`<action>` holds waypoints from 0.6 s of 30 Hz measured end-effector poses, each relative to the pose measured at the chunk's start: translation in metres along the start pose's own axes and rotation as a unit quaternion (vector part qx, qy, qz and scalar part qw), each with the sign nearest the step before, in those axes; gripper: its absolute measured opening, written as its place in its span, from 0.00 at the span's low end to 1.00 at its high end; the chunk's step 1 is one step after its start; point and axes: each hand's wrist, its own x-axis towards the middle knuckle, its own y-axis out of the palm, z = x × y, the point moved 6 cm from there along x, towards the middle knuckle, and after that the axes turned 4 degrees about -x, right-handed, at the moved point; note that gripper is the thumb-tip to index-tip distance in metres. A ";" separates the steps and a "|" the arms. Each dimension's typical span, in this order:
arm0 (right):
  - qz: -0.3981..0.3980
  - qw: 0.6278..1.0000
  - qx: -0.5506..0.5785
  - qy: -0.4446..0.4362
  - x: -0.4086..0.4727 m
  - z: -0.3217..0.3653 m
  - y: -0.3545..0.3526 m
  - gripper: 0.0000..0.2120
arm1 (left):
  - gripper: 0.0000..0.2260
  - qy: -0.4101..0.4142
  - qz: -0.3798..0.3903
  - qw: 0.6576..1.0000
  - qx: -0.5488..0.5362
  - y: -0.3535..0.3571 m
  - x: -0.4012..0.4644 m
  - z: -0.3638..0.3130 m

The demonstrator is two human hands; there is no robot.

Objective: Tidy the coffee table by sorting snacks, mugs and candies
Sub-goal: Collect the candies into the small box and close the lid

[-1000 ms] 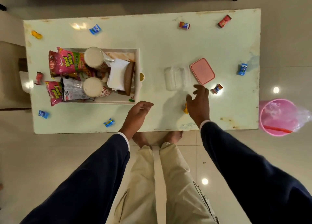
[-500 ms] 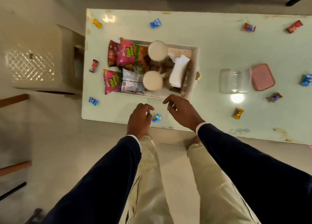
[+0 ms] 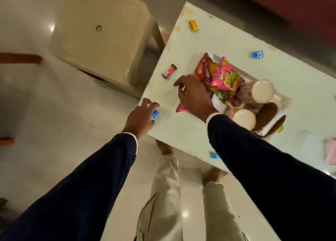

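Meanwhile, beside the white tray of snacks and mugs, the left hand spreads loose fingers over a blue candy, while the right hand hovers open, holding nothing.

The pink snack packet bears yellow lettering (too blurred to read); nothing else is legible.

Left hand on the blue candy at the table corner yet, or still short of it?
Cannot tell. In the head view the left hand overlaps the blue candy at the table corner, fingers spread above it; motion blur hides any contact or gap.
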 end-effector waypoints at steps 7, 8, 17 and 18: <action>0.076 0.977 -0.200 -0.027 0.090 0.001 0.026 0.23 | 0.07 0.080 0.013 0.994 0.076 0.012 0.022 0.006; 0.100 0.971 -0.214 -0.038 0.094 0.000 0.033 0.23 | 0.05 0.073 0.010 0.996 0.052 0.013 0.022 0.009; 0.123 0.969 -0.214 -0.028 0.086 -0.011 0.059 0.09 | 0.06 -0.064 -0.069 0.893 -0.440 -0.008 0.016 0.018; 0.102 0.983 -0.152 0.000 0.081 -0.012 0.052 0.08 | 0.06 -0.060 -0.076 0.882 -0.462 -0.010 0.016 0.013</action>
